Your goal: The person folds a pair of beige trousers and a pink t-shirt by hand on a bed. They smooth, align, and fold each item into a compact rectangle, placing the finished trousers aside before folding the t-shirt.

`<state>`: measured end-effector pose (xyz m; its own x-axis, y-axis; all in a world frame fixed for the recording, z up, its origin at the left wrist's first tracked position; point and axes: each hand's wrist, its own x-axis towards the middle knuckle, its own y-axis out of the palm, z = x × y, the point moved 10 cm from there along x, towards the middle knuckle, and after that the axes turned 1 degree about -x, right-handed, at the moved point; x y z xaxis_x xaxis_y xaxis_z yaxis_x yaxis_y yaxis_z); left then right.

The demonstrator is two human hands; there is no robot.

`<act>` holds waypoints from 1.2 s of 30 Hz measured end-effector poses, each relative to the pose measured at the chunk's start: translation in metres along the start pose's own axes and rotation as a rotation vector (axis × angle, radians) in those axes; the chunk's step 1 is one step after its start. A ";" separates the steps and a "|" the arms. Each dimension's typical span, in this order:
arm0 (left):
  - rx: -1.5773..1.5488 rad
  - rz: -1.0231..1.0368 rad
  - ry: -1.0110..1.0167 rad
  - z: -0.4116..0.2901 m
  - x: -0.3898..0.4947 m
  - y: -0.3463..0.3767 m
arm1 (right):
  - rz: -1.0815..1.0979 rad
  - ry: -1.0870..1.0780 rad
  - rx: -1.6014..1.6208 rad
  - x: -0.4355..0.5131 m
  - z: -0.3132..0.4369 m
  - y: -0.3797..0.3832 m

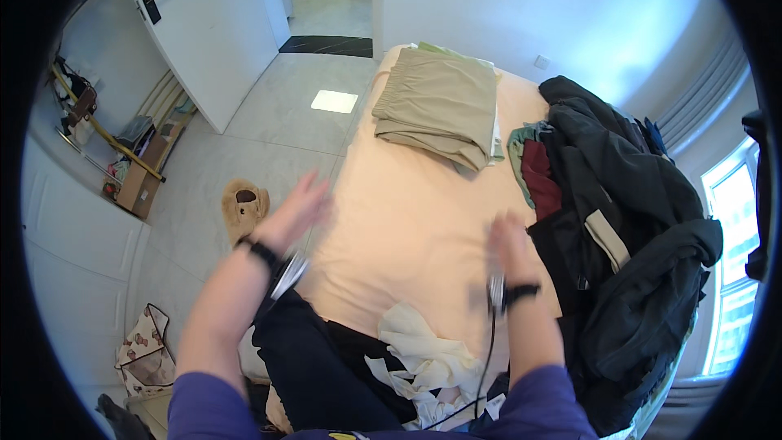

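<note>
Both of my hands hang over a bed with a peach sheet [391,220], blurred by motion and with nothing held in them. My left hand [299,211] is above the bed's left edge, fingers spread. Over the right part of the sheet, beside a pile of dark clothes [623,165], is my right hand [510,244], its fingers too blurred to make out well. Folded khaki trousers [440,101] lie on a stack of folded clothes at the far end. Close to my body are a crumpled cream garment [427,348] and dark navy fabric [317,360].
A white door [208,24] stands open at the far left. On the floor are a brown plush slipper [241,208] and a patterned fabric bag [146,354]. A cardboard box [143,177] holds odds and ends. A black cable [489,354] runs from my right wrist device.
</note>
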<state>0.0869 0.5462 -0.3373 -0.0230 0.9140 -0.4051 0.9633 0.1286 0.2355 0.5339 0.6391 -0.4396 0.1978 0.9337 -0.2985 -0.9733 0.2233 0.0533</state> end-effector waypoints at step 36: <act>-0.525 -0.063 -0.192 0.178 -0.429 -0.146 | -0.844 0.251 -0.689 -0.580 -0.015 -0.679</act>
<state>0.0039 0.0663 -0.3553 0.0204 0.8181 -0.5747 0.6983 0.3998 0.5938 1.0781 -0.0581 -0.3168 0.8722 0.4555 -0.1780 -0.4103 0.4834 -0.7733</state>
